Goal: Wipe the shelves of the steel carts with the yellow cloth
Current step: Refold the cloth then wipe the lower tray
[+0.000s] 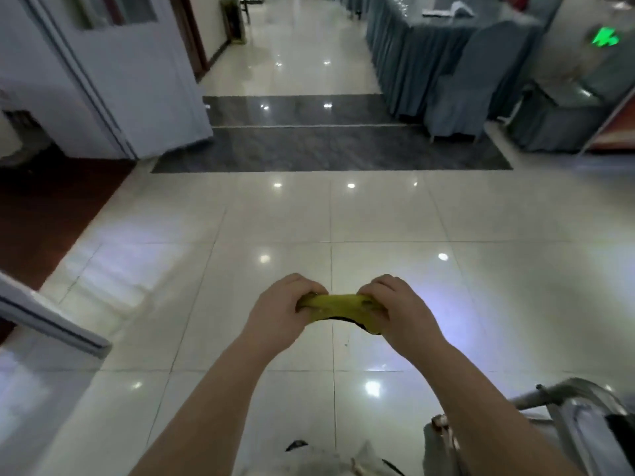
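Hands gripping yellow cloth (338, 304) out in front, above glossy tiled floor (343, 214) — cloth bunching into short roll between them. Left hand (278, 312) closing on cloth's left end, fingers (311, 291) curling tight over it. Right hand (395, 309) clamping cloth's right end, fingers pressing together, dark edge of cloth hanging just below. Steel cart (563, 410) showing only partly, well below and right of cloth, blurred. Blue-draped tables (412, 63) standing far beyond cloth — white door (137, 73) far beyond, to left.
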The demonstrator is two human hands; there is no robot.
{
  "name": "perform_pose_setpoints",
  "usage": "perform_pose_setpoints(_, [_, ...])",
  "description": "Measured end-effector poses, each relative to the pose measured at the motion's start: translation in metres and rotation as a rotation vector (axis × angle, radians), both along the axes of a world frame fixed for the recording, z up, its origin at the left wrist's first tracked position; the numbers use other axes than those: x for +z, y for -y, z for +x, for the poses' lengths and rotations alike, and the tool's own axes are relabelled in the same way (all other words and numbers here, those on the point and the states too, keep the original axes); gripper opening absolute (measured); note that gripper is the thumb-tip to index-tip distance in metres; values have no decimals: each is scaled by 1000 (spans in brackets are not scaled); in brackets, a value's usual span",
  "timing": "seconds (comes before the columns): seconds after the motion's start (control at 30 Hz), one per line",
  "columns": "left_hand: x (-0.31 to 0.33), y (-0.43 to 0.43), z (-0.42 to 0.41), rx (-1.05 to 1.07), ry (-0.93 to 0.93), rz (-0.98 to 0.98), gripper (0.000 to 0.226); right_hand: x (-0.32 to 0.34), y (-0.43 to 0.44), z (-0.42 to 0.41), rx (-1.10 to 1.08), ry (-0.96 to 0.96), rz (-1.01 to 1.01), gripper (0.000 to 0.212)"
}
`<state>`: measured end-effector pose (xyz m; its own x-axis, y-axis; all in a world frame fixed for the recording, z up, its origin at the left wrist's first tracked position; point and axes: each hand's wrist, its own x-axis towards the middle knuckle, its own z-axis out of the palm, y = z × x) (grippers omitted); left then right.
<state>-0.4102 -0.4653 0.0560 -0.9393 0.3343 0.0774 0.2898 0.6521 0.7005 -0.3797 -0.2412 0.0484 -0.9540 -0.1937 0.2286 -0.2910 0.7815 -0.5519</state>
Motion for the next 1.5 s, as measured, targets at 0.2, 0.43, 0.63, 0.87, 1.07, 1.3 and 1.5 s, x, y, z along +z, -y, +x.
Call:
perform_pose_setpoints(0.2, [16, -101, -167, -314, 6, 74, 34, 18, -78, -96, -400, 20, -38, 25])
perform_pose_setpoints(0.43, [22, -259, -321, -537, -43, 124, 39, 34, -207, -205, -650, -10, -73, 24])
perform_pose_setpoints(0.63, [45, -372, -429, -621, -63, 127, 39, 51, -304, -300, -757, -42, -99, 24])
perform_pose_setpoints(0.87, [27, -511, -522, -779, 5, 130, 33, 28, -401, -360, -957, -7, -127, 35])
perform_pose_setpoints(1.07, [4, -689, -538, -1193, 102, 60, 34, 3, -498, -349, -1362, 27, -252, 26])
perform_pose_setpoints(1.3, [3, -874, -465, -1760, 138, -3, 39, 7, -561, -291, -1820, -143, -256, 32])
perform_pose_setpoints(1.5, [-19, -962, -360, -2179, 182, -239, 28, -13, -589, -219, -2096, -117, -338, 30])
